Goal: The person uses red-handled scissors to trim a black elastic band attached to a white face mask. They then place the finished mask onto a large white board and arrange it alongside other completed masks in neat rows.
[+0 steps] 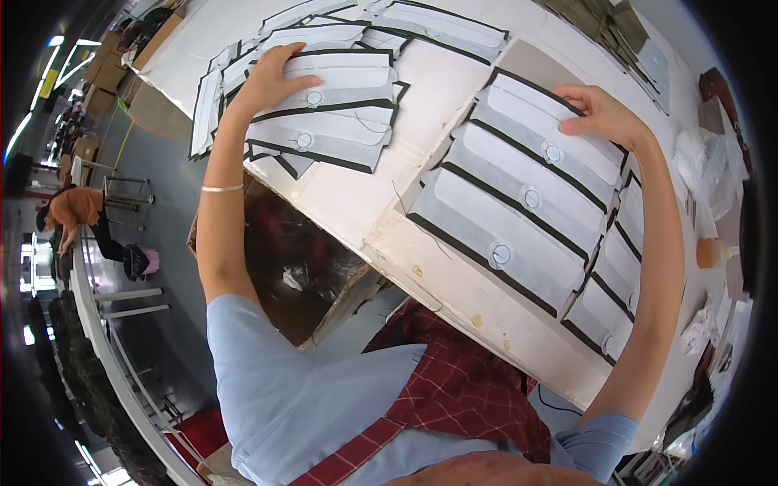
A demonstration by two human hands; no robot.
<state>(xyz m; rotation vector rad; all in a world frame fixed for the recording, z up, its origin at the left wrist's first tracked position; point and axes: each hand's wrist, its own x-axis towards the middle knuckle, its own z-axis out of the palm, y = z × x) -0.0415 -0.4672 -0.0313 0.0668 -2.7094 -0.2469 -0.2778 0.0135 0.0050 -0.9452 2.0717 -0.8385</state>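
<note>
Both hands out over the white worktop (pixel 356 202), and here's the left hand (pixel 275 77) up at eleven o'clock, thumb laid across the face of a pale piece (pixel 348 74) with black edging, fingers bent over its top edge. Over to two o'clock, the right hand (pixel 604 117) has its thumb on the front of the top piece (pixel 527 109) and its fingers at the black edge; thumb and forefinger stand apart on either hand, and whether the hidden fingers grip, I cannot tell. Below that right hand, three pieces overlap in a neat column, each with a round clear disc (pixel 502 254) showing. Further out towards three and four o'clock, a second column (pixel 616 275) runs alongside, partly hidden by the forearm. Now the score, as I judge it: the work looks partway, with those columns tidily set out, while the heap at eleven o'clock lies at looser angles, more pieces stacked beneath. Another batch (pixel 442 31) sits near twelve o'clock, beyond both hands. Which group counts as finished, this view doesn't settle, but plenty of pieces appear to be left in that looser heap.
</note>
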